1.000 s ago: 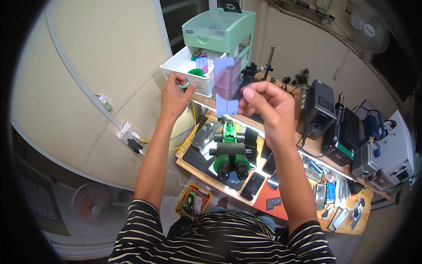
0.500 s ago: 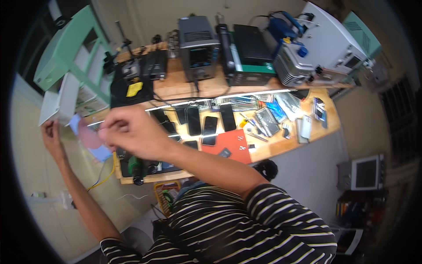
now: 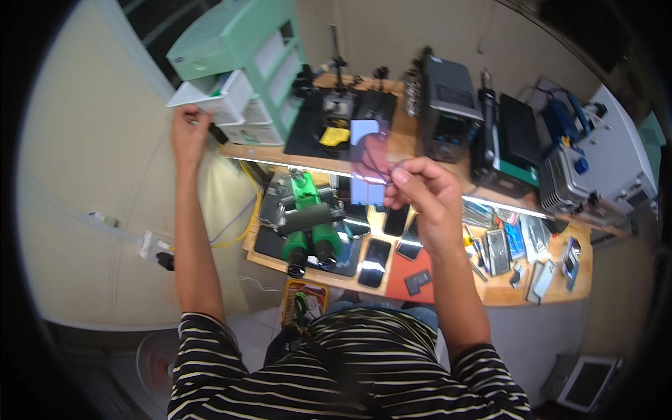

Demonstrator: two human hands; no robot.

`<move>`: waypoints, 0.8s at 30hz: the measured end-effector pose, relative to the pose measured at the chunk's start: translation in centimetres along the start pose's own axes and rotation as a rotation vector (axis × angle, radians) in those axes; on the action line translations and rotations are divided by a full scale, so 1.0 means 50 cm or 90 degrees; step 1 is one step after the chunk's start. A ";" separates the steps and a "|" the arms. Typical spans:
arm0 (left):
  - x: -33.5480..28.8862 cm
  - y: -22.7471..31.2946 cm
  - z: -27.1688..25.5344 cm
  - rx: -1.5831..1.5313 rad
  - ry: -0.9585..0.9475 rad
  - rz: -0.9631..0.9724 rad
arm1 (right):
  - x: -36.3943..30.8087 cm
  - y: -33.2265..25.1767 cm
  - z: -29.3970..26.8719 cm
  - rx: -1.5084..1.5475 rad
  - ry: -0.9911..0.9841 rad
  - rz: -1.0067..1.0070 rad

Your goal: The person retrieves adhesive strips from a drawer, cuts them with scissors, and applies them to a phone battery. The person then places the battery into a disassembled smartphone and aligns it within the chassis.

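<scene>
Two hands (image 3: 432, 197), film (image 3: 369, 155) in right, drawer (image 3: 225, 105) at left

White drawer (image 3: 222, 108), upper left of green microscope (image 3: 309, 218): contents (image 3: 218, 87) mostly hidden by near wall. Left hand (image 3: 187, 136), same side: fingertips blurred. Slender tools (image 3: 478, 211), to microscope's right: kinds indistinct. Fan (image 3: 154, 360), to its lower left: blurred.

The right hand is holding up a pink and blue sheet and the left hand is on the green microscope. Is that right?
Not quite: the left hand is at the white drawer, not on the green microscope, as the head view shows. The right hand is holding up a pink and blue sheet.
</scene>
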State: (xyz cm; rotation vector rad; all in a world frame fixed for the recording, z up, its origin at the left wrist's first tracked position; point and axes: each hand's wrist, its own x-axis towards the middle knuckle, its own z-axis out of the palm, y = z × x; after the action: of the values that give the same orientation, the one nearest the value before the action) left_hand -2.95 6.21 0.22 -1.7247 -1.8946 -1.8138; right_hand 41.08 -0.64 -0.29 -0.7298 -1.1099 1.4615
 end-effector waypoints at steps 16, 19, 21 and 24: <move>-0.078 0.078 -0.046 0.149 0.104 -0.005 | 0.404 -0.025 0.466 -0.615 -0.303 -0.205; -0.077 0.065 -0.042 0.213 0.079 -0.082 | 0.300 -0.060 0.348 -0.380 -0.261 -0.292; -0.064 0.061 -0.013 0.096 0.055 0.012 | 0.182 -0.079 0.249 -0.222 -0.204 -0.281; -0.038 0.063 0.050 0.219 -0.022 0.067 | 0.012 0.036 0.083 -0.092 -0.190 -0.115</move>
State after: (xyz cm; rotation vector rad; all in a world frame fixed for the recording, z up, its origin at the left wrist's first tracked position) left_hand 1.45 5.85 0.38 -1.7059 -1.9452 -1.3349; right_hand 36.50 -0.96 -0.33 -0.5032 -1.4829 1.3749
